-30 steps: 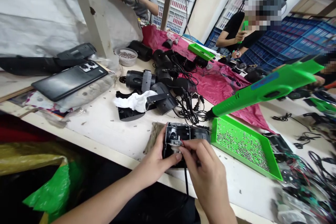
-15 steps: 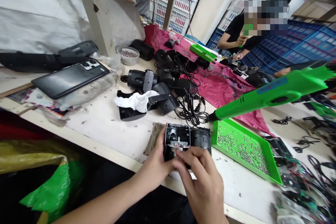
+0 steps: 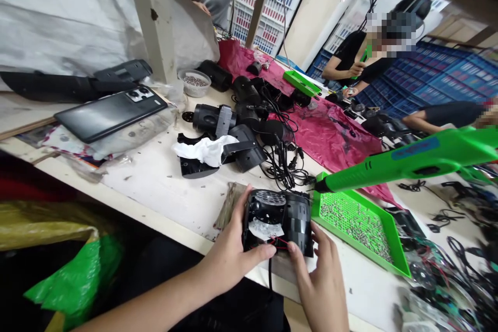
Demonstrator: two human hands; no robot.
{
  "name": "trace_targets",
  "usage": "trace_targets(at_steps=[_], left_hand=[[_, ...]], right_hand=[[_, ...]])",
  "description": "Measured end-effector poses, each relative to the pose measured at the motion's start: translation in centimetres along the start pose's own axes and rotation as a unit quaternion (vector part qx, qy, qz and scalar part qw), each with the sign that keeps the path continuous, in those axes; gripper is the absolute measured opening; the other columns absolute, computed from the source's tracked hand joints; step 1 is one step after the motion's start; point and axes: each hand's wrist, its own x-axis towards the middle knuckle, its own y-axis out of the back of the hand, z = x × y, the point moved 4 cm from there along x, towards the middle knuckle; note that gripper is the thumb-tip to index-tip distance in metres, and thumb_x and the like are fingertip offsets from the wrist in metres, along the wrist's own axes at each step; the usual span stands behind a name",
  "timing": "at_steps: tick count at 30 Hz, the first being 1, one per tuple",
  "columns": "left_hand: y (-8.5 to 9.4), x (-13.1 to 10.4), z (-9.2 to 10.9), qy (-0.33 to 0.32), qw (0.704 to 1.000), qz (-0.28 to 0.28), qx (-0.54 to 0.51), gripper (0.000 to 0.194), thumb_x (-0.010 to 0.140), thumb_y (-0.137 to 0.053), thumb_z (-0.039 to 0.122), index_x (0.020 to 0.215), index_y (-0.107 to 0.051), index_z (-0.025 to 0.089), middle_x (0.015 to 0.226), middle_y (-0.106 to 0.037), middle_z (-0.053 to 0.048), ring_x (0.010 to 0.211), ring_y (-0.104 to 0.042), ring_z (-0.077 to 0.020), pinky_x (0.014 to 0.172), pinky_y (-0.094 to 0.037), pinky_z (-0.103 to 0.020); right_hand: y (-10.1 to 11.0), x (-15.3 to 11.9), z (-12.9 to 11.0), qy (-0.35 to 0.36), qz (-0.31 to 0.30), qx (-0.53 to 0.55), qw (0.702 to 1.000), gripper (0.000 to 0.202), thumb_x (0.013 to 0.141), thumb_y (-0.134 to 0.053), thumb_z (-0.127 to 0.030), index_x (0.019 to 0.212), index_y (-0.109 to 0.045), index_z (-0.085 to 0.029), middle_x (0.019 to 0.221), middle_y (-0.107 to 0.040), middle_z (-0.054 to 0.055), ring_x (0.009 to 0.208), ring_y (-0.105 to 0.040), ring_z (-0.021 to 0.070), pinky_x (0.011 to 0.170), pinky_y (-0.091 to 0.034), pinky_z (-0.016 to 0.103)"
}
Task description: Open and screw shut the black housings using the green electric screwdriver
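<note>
Both hands hold a black plastic appliance housing at the table's front edge. Its left part is open, showing a perforated metal disc and a pale, clear-looking piece. Thin red wires cross its near side, and a black cord hangs below. My left hand is closed round the left side, thumb along the near edge. My right hand grips the right side, its thumb by the red wires. A green electric screwdriver points its dark tip toward a green tray of screws.
Black housings, a white cloth and coiled cords lie beyond my hands. A phone rests on bags at left, near a tub of screws. Wired parts crowd the right. Co-workers sit across the table.
My right hand has moved from inside the housing to its right side. The housing has tipped, so the disc and red wires show. The screwdriver sits lower in view.
</note>
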Motion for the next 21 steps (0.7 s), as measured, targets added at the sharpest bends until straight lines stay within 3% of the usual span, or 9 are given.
trace_targets(at_steps=[8,15,21], left_hand=[[0.2,0.6,0.1,0.039,0.983,-0.09,-0.154,0.115,0.072,-0.077,0.047,0.153,0.002,0.026,0.159,-0.02,-0.014,0.145,-0.022,-0.0323,0.116,-0.019,-0.05],[0.7,0.2,-0.7,0.053,0.975,-0.088,-0.196,0.075,0.093,-0.046,0.053,0.153,-0.009,0.029,0.162,-0.014,-0.004,0.148,-0.009,-0.0259,0.119,-0.009,-0.041],[0.5,0.0,-1.5,0.065,0.962,-0.061,-0.26,0.06,0.094,-0.042,0.053,0.149,-0.029,0.032,0.158,-0.028,0.0,0.148,-0.008,-0.0226,0.12,-0.004,-0.037]], right_hand=[[-0.5,0.1,-0.3,-0.021,-0.006,-0.037,0.999,0.075,0.083,-0.047,-0.069,0.135,-0.042,-0.016,0.118,-0.057,0.019,0.11,-0.057,0.036,0.09,-0.047,0.052],[-0.7,-0.3,-0.2,-0.01,-0.014,-0.071,0.997,0.079,0.084,-0.042,-0.07,0.137,-0.04,-0.012,0.121,-0.056,0.021,0.113,-0.057,0.0372,0.09,-0.05,0.051],[-1.0,-0.3,-0.8,0.002,-0.009,-0.098,0.995,0.079,0.085,-0.038,-0.07,0.137,-0.04,-0.011,0.119,-0.059,0.022,0.108,-0.059,0.0377,0.084,-0.052,0.051]])
